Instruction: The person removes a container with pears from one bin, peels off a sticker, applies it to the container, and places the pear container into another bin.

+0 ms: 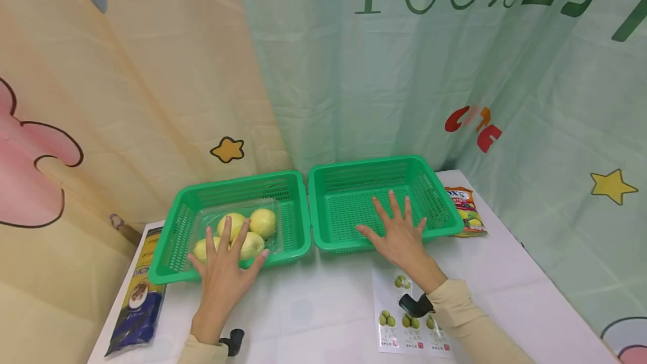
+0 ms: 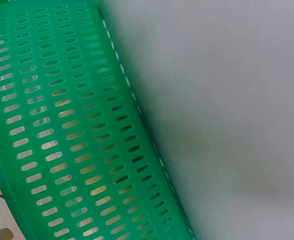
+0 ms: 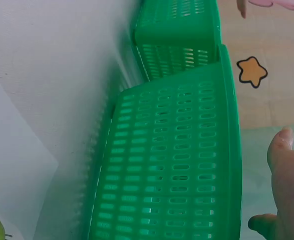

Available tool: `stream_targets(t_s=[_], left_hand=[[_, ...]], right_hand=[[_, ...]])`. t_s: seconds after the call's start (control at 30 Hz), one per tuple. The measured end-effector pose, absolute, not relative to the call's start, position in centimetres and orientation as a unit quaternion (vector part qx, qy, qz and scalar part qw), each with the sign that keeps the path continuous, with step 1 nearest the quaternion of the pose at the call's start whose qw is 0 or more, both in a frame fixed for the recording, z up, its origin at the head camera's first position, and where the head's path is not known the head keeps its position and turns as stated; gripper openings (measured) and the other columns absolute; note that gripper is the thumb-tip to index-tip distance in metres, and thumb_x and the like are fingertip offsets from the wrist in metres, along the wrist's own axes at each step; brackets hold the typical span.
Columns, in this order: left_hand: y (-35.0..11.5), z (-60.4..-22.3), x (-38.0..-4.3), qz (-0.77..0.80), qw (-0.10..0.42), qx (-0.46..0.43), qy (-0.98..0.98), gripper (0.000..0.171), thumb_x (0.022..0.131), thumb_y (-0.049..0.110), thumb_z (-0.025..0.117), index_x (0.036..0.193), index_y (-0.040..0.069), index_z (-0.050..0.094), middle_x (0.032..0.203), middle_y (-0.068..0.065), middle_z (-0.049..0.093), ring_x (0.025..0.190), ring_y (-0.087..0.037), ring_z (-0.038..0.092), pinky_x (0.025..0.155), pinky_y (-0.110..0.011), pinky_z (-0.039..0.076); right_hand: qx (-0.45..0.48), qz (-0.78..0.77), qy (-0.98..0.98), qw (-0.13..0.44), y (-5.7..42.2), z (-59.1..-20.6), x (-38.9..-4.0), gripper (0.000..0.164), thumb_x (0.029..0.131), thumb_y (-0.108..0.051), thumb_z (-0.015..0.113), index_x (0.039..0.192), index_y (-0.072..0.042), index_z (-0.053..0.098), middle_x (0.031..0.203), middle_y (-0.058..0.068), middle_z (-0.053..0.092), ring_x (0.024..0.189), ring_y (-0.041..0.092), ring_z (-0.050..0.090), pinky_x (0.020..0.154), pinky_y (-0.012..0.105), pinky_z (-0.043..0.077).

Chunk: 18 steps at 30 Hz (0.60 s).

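Two green plastic baskets stand side by side on the white table. In the left basket [image 1: 174, 240] lies a clear plastic tray [image 1: 285, 229] with several yellow-green round fruits [image 1: 263, 222]. My left hand [image 1: 224, 271] is spread over this basket's front rim, fingers straight and overlapping the fruits in the head view. Over the front rim of the right basket [image 1: 336, 246], which holds nothing, my right hand [image 1: 401, 240] is spread with straight fingers and grips nothing. The left wrist view shows the basket's slotted side wall [image 2: 76, 130]; part of my right hand [image 3: 292, 185] appears in the right wrist view.
A blue and yellow packet [image 1: 136, 296] lies left of the left basket. Behind the right basket's right end is a red snack bag [image 1: 467, 212]. A sheet with fruit pictures [image 1: 399, 336] lies under my right forearm. A printed curtain [image 1: 343, 83] hangs behind the table.
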<state>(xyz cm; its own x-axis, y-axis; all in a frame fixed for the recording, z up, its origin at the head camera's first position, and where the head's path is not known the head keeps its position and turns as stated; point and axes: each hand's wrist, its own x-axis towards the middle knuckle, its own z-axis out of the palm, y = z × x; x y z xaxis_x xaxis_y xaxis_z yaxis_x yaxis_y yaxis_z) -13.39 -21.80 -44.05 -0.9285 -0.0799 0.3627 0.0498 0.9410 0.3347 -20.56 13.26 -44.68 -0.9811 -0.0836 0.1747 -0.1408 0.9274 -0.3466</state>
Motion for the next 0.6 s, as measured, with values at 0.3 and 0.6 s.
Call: stream_targets(t_s=[0.3,0.6], left_hand=[[-23.0,-44.1,-14.0,-0.250,0.292,0.029,-0.923,0.050,0.085,0.026,0.065,0.132,0.015,0.052,0.143,-0.021,0.041,0.133,-0.047,0.031,0.102,-0.072,0.019],[-25.5,-43.9,-14.5,-0.280,0.333,0.078,-0.897,0.028,0.084,0.005,0.061,0.111,-0.001,0.062,0.114,-0.026,0.057,0.106,-0.045,0.049,0.088,-0.056,0.038]], right_hand=[[0.099,0.296,-0.948,0.053,11.8,-43.2,-20.7,0.075,0.086,-0.073,0.033,0.146,-0.029,0.028,0.159,0.004,0.010,0.147,0.035,0.003,0.106,0.073,0.010],[0.171,0.456,-0.872,-0.036,7.3,-41.0,-21.6,0.042,0.092,-0.053,0.047,0.121,-0.025,0.060,0.126,-0.001,0.061,0.121,0.022,0.054,0.098,0.047,0.045]])
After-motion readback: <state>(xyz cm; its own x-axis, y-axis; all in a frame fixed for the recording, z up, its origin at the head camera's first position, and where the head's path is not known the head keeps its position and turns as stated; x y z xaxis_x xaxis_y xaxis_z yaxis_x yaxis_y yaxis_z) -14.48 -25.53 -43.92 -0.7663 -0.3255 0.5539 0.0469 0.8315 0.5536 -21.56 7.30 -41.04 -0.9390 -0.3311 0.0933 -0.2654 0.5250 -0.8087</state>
